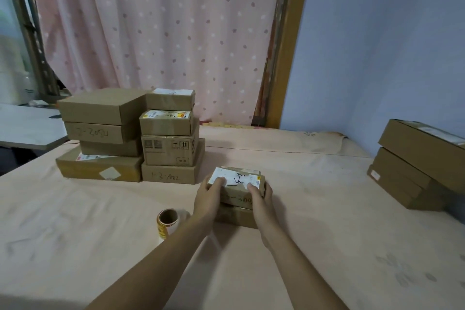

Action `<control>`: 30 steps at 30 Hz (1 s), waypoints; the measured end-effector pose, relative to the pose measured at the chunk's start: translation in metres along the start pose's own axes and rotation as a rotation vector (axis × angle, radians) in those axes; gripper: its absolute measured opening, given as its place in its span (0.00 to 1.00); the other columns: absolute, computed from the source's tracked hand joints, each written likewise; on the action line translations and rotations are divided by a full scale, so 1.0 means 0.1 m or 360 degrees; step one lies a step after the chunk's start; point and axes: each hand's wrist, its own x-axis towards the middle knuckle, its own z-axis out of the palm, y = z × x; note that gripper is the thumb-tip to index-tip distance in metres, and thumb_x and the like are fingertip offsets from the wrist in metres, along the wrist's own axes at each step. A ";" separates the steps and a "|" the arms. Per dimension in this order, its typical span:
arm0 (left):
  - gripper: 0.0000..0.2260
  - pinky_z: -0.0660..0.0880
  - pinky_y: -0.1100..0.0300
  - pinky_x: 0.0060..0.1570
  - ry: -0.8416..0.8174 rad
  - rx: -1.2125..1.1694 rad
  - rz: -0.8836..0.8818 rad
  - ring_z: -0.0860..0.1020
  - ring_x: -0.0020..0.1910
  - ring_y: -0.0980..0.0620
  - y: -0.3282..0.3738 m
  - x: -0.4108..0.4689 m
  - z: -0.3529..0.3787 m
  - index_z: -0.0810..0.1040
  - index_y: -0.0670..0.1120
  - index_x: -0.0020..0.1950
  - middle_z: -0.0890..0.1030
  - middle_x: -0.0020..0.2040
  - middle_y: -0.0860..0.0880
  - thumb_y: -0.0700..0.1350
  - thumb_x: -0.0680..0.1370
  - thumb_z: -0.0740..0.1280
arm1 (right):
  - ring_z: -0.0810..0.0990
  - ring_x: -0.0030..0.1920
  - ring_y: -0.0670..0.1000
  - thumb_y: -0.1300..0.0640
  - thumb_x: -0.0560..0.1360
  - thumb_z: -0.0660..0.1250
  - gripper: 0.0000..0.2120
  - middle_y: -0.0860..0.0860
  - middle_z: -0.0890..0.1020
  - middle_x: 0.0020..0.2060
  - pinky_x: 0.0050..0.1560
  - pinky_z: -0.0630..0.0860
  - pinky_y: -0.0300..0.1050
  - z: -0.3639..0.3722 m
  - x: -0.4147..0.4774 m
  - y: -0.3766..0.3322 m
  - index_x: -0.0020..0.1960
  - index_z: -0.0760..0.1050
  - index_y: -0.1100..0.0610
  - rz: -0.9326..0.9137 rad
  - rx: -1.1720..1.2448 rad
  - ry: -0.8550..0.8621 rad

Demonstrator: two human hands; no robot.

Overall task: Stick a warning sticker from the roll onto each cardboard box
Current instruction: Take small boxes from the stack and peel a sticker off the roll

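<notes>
A small cardboard box (240, 178) with a white label and a yellow sticker at its right end sits on top of another box (236, 218) in the middle of the table. My left hand (210, 192) grips its left end, fingers curled over the top. My right hand (259, 192) grips its right end the same way. The sticker roll (168, 223), brown core with yellow and red stickers, stands just left of my left forearm. A pile of several cardboard boxes (130, 138) stands at the back left, and another stack (417, 166) at the right edge.
The table (327, 209) has a pale pink cover. A pink dotted curtain (163, 33) hangs behind it, a blue wall (377, 45) to the right. A grey side table (27, 128) lies at the far left.
</notes>
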 end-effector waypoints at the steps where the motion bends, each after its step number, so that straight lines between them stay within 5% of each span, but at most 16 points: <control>1: 0.14 0.71 0.55 0.43 -0.0013 -0.0019 -0.0029 0.78 0.54 0.51 0.00 0.02 0.00 0.76 0.56 0.65 0.80 0.55 0.50 0.52 0.79 0.64 | 0.80 0.57 0.46 0.44 0.80 0.65 0.13 0.43 0.81 0.59 0.52 0.76 0.46 0.01 0.03 -0.01 0.63 0.67 0.36 0.0007 -0.0013 -0.0009; 14: 0.16 0.72 0.53 0.48 0.0127 -0.0065 -0.0041 0.76 0.53 0.51 0.09 0.57 0.02 0.75 0.52 0.64 0.78 0.55 0.50 0.54 0.78 0.65 | 0.84 0.53 0.51 0.44 0.79 0.67 0.11 0.47 0.85 0.54 0.46 0.78 0.46 0.27 0.66 -0.10 0.60 0.73 0.37 0.0083 0.0149 -0.0118; 20: 0.15 0.69 0.52 0.48 0.0134 0.0099 -0.0011 0.75 0.50 0.54 0.18 0.84 0.00 0.74 0.48 0.60 0.78 0.52 0.50 0.54 0.78 0.65 | 0.85 0.54 0.50 0.40 0.77 0.68 0.15 0.45 0.85 0.54 0.56 0.82 0.53 0.28 0.88 -0.16 0.63 0.72 0.37 0.0072 0.0071 -0.0214; 22: 0.15 0.71 0.51 0.51 0.0139 0.0143 0.0011 0.76 0.52 0.50 0.18 0.86 0.03 0.75 0.48 0.59 0.79 0.53 0.48 0.55 0.76 0.66 | 0.84 0.56 0.50 0.37 0.75 0.67 0.18 0.45 0.83 0.58 0.56 0.81 0.52 0.25 0.91 -0.18 0.64 0.72 0.36 0.0058 0.0006 -0.0203; 25: 0.15 0.73 0.48 0.58 0.0148 0.0238 0.0105 0.76 0.56 0.49 0.19 0.81 0.06 0.75 0.50 0.56 0.78 0.58 0.47 0.57 0.74 0.66 | 0.75 0.68 0.49 0.29 0.66 0.64 0.37 0.45 0.72 0.73 0.68 0.75 0.57 0.20 0.98 -0.11 0.73 0.69 0.39 -0.0037 -0.0139 -0.0093; 28: 0.25 0.65 0.45 0.72 0.0163 0.0396 0.0296 0.65 0.74 0.48 0.21 0.72 0.04 0.74 0.49 0.69 0.65 0.77 0.49 0.58 0.75 0.65 | 0.67 0.74 0.48 0.28 0.64 0.63 0.45 0.43 0.62 0.78 0.73 0.70 0.57 0.16 0.95 -0.09 0.78 0.64 0.43 -0.0133 -0.0195 -0.0028; 30: 0.29 0.62 0.47 0.73 0.0175 0.0440 0.0333 0.59 0.77 0.49 0.23 0.63 0.02 0.70 0.47 0.74 0.59 0.78 0.52 0.58 0.76 0.65 | 0.67 0.74 0.47 0.30 0.67 0.63 0.40 0.44 0.64 0.77 0.74 0.69 0.55 0.12 0.81 -0.17 0.77 0.67 0.42 -0.0229 -0.0205 -0.0008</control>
